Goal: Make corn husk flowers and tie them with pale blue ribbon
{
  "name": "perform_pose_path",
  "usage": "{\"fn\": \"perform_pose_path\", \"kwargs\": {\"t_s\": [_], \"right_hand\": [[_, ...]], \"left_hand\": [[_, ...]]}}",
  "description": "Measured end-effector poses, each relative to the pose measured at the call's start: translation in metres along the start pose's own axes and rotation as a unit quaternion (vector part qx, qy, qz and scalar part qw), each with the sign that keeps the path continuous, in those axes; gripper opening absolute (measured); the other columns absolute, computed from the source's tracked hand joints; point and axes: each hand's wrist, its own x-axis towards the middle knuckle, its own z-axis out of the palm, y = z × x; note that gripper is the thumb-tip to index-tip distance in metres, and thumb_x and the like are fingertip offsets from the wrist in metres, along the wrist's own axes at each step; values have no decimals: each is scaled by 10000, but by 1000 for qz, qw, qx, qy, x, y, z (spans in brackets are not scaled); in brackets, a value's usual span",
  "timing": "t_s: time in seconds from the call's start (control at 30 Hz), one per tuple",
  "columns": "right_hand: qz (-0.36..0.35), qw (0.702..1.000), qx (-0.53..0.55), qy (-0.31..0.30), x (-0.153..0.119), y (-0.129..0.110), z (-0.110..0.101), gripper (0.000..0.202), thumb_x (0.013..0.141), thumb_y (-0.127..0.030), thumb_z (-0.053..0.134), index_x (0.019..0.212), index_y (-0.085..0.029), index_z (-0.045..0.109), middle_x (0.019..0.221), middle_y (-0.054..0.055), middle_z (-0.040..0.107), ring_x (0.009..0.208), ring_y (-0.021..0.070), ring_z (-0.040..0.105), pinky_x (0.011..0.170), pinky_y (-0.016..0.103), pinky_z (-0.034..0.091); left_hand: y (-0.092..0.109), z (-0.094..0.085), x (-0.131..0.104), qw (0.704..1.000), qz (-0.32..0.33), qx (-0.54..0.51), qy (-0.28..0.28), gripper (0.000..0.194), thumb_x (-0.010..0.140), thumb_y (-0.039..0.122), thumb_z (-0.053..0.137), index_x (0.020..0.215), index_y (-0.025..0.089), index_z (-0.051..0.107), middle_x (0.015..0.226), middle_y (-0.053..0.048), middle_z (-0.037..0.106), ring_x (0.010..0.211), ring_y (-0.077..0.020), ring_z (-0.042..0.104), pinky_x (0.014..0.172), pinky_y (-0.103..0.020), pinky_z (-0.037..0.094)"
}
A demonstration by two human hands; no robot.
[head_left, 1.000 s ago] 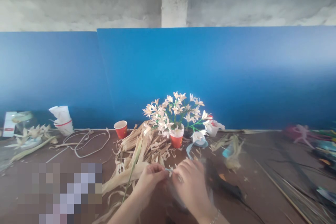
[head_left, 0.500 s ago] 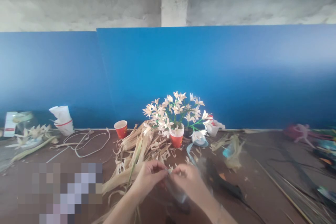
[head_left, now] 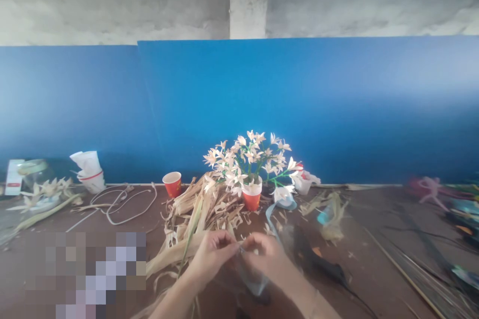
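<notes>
My left hand (head_left: 217, 253) and my right hand (head_left: 264, 255) meet at the front middle of the table, fingertips pinched close together. Something small and pale sits between them, too small to name. Just beyond stands a red paper cup (head_left: 251, 201) holding a bunch of white flowers (head_left: 239, 162) on green stems. Dried corn husks (head_left: 209, 209) are heaped beside the cup, and one long husk strip (head_left: 174, 255) reaches past my left wrist. A pale blue ribbon (head_left: 270, 217) trails down near my right hand. Below my hands is a blurred, clear-looking object (head_left: 257, 285).
Another red paper cup (head_left: 172, 185) stands left of the husks, near a white cable (head_left: 112, 217). A black corded tool (head_left: 324, 265) lies right of my hands. Farther right are thin sticks (head_left: 415, 279). A blue partition (head_left: 239, 89) closes off the back.
My hands stay at the same spot, with only slight shifts of the fingers. The pale tip that showed above the fingertips is less visible now. Everything else is unchanged.
</notes>
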Motion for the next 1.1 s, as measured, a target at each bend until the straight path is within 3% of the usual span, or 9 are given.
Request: {"fn": "perform_pose_path", "kwargs": {"t_s": [0.1,0.27,0.4,0.5,0.63,0.77,0.87,1.03,1.1], "right_hand": [[-134,970,-172,109,-4,0,5,35,683,-184,586,658,-194,608,662,-8,618,681,160,537,679,278,362],[-267,903,-280,187,-4,7,7,131,708,-100,554,623,-199,562,605,-26,571,644,142,506,723,296,312],[-327,859,-314,239,-1,10,10,171,713,-87,544,581,-192,525,550,-34,523,622,133,470,769,315,283],[-333,852,-321,243,-1,8,11,174,739,-105,536,589,-192,528,555,-30,532,637,136,475,784,322,276],[-294,885,-294,209,-5,2,8,156,744,-106,524,617,-189,556,598,-24,574,655,138,512,785,322,294],[-171,948,-221,154,-5,-3,4,114,709,-158,557,614,-183,614,634,-1,621,683,161,547,703,289,350],[-63,987,-120,82,-2,-2,3,125,693,-200,554,606,-172,640,544,-17,598,568,132,527,559,235,360],[63,998,29,-9,3,3,3,152,686,-223,531,612,-142,637,494,-33,575,412,67,407,420,191,287],[63,998,28,-17,2,3,3,150,692,-218,520,611,-146,624,505,-30,576,427,74,419,426,195,295]], "left_hand": [[-3,1,3,1000,-5,8,24,251,680,364,660,615,139,570,465,19,585,424,-102,521,460,-220,420],[-2,0,6,999,-39,14,18,283,606,381,713,592,128,587,462,6,599,428,-105,525,469,-225,421],[-3,0,5,996,-73,-43,11,301,606,392,716,589,127,574,458,2,603,408,-89,516,447,-206,409],[-3,0,4,995,-73,-59,14,292,611,383,717,616,138,558,465,10,606,400,-92,524,432,-201,407],[-3,-1,5,999,-39,-18,28,262,609,360,719,640,141,577,477,20,605,431,-111,551,461,-223,436],[-1,-2,5,998,-36,1,42,251,601,331,718,734,131,645,546,9,634,484,-122,570,504,-243,463],[1,-2,3,999,-30,7,26,223,626,322,702,725,131,643,549,4,635,505,-128,581,515,-241,467],[0,-2,1,1000,-4,10,-12,207,691,337,655,690,141,589,542,4,628,500,-127,583,508,-236,463],[-2,-1,1,1000,0,14,-15,211,701,340,644,683,144,571,530,8,616,481,-123,572,488,-233,455]]}}
